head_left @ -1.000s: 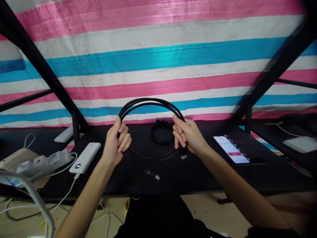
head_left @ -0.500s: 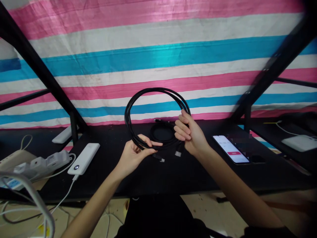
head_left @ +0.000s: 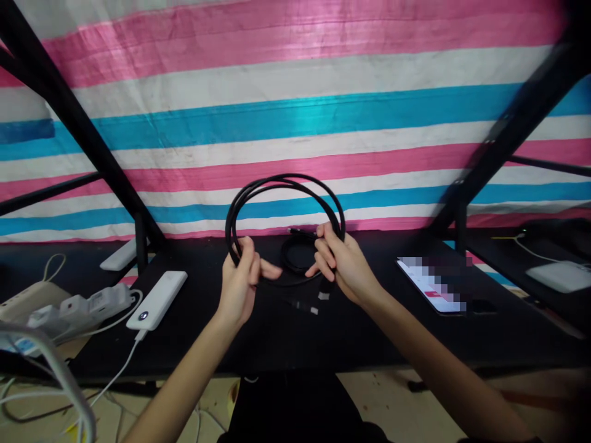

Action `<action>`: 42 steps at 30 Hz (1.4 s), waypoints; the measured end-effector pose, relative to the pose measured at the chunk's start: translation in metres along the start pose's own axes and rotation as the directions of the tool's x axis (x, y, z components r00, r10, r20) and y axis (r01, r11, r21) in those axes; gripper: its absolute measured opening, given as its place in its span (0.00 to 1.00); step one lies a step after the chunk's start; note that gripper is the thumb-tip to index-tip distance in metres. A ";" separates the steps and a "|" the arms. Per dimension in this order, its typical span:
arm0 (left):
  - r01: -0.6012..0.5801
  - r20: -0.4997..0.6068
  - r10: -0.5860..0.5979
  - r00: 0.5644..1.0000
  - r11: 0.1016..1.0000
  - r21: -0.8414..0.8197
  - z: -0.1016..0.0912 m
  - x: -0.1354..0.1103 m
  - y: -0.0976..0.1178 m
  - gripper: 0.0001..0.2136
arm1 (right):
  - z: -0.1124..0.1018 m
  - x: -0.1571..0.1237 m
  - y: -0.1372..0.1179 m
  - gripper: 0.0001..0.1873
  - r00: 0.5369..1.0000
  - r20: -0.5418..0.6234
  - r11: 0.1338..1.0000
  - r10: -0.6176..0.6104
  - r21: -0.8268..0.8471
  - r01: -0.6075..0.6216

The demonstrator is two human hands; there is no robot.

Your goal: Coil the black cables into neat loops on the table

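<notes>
Your left hand [head_left: 239,282] has shifted from the near edge of the black cable coil [head_left: 230,223] to its left side; your right hand [head_left: 344,261] remains at the right. Both hands' fingers pinch the coil, supporting it above the counter [head_left: 369,332].

This looks like an improvised indoor workspace for electronic gadgets, though whether it belongs to a workshop, an office or a home cannot be told. A striped plastic sheet [head_left: 295,117] in pink, white and blue hangs as a backdrop behind a plain black tabletop [head_left: 369,341], with a slanting black metal frame [head_left: 87,135] at the left. Plugs and white adapters [head_left: 74,311] crowd one side, near a white power bank [head_left: 159,298] with a lead attached. A lit phone [head_left: 425,288] lies opposite, and loose white cables [head_left: 198,424] trail over the pale floor [head_left: 376,394].
</notes>
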State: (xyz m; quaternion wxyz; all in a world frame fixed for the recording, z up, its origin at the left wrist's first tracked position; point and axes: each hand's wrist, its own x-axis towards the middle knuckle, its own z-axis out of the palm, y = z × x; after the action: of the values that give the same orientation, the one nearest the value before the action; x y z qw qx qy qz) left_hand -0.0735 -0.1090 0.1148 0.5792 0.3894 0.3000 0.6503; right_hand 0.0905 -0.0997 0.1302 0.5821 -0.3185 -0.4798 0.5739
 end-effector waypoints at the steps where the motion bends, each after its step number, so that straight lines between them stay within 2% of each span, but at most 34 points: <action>1: 0.031 -0.033 -0.033 0.999 0.998 -0.061 -0.002 0.003 0.002 0.15 | -0.002 0.001 0.001 0.16 0.999 -0.010 0.999 0.042 0.006 -0.042; 2: 0.076 -0.038 -0.081 0.996 0.990 -0.116 -0.005 0.006 0.004 0.16 | -0.005 0.002 0.003 0.16 0.996 -0.023 0.996 0.084 0.021 -0.083; 5: 0.217 0.047 -0.212 0.976 0.952 -0.214 -0.017 0.013 0.005 0.17 | -0.018 0.005 0.007 0.16 0.971 -0.049 0.968 0.232 0.112 -0.226; 7: 0.266 0.072 -0.256 0.964 0.942 -0.204 -0.021 0.014 0.001 0.19 | -0.026 0.006 0.008 0.16 0.950 -0.040 0.941 0.308 0.162 -0.298; 9: 0.275 0.050 -0.271 0.961 0.946 -0.168 -0.022 0.012 -0.003 0.21 | -0.031 0.006 0.009 0.18 0.943 -0.037 0.932 0.330 0.170 -0.319; 13: 0.215 0.046 -0.212 0.976 0.974 -0.073 -0.012 0.004 -0.004 0.23 | -0.033 0.003 0.006 0.20 0.960 -0.069 0.958 0.272 0.109 -0.264; 18: -0.024 0.013 0.022 1.000 0.988 0.150 -0.004 0.001 0.003 0.17 | -0.032 -0.003 -0.002 0.24 0.970 -0.015 0.970 0.244 0.021 -0.244; 21: -0.018 -0.010 0.022 1.000 0.967 0.255 -0.005 0.004 0.000 0.18 | -0.030 -0.009 -0.004 0.23 0.985 -0.027 0.980 0.168 -0.103 -0.170; 23: -0.008 -0.016 0.014 1.000 0.947 0.322 -0.007 0.005 -0.004 0.18 | -0.027 -0.012 -0.004 0.19 0.995 -0.066 0.968 0.072 -0.237 -0.086; 25: -0.045 -0.012 0.054 0.998 0.917 0.397 -0.008 0.006 -0.006 0.15 | -0.024 -0.014 -0.003 0.16 0.995 -0.078 0.921 -0.059 -0.388 0.024; 27: -0.121 0.046 0.112 0.993 0.867 0.483 -0.008 0.005 -0.005 0.14 | -0.022 -0.016 -0.003 0.13 0.984 -0.025 0.847 -0.177 -0.512 0.140; 30: -0.229 0.205 0.133 0.970 0.792 0.566 -0.006 0.003 0.000 0.09 | -0.020 -0.019 -0.004 0.12 0.973 0.093 0.767 -0.211 -0.602 0.223; 31: -0.243 0.244 0.119 0.962 0.779 0.578 -0.006 0.003 0.001 0.12 | -0.020 -0.021 -0.005 0.12 0.974 0.119 0.754 -0.192 -0.618 0.225; 34: -0.194 0.236 0.061 0.970 0.776 0.600 -0.010 0.004 -0.002 0.21 | -0.020 -0.026 -0.011 0.10 0.975 0.132 0.738 -0.178 -0.637 0.221; 35: -0.163 0.212 0.041 0.976 0.786 0.597 -0.012 0.004 -0.004 0.23 | -0.020 -0.028 -0.013 0.12 0.972 0.128 0.734 -0.198 -0.638 0.233; 37: -0.093 0.173 -0.009 0.985 0.817 0.570 -0.014 0.003 -0.008 0.25 | -0.020 -0.032 -0.016 0.22 0.957 0.137 0.698 -0.256 -0.659 0.281; 38: -0.055 0.168 -0.044 0.985 0.837 0.545 -0.014 0.001 -0.008 0.25 | -0.020 -0.034 -0.017 0.26 0.946 0.159 0.660 -0.282 -0.684 0.312; 40: -0.015 0.192 -0.090 0.977 0.873 0.487 -0.011 -0.002 -0.006 0.22 | -0.018 -0.037 -0.020 0.27 0.919 0.224 0.544 -0.324 -0.751 0.374; 42: -0.062 0.215 -0.044 0.976 0.884 0.463 -0.006 -0.007 0.000 0.14 | -0.016 -0.039 -0.023 0.23 0.881 0.277 0.409 -0.384 -0.805 0.431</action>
State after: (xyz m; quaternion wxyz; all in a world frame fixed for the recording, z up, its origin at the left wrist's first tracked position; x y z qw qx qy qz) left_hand -0.0779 -0.1151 0.1105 0.4948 0.5880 0.3801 0.5147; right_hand 0.1185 -0.1382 0.1382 0.4612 -0.4201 -0.7731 0.1145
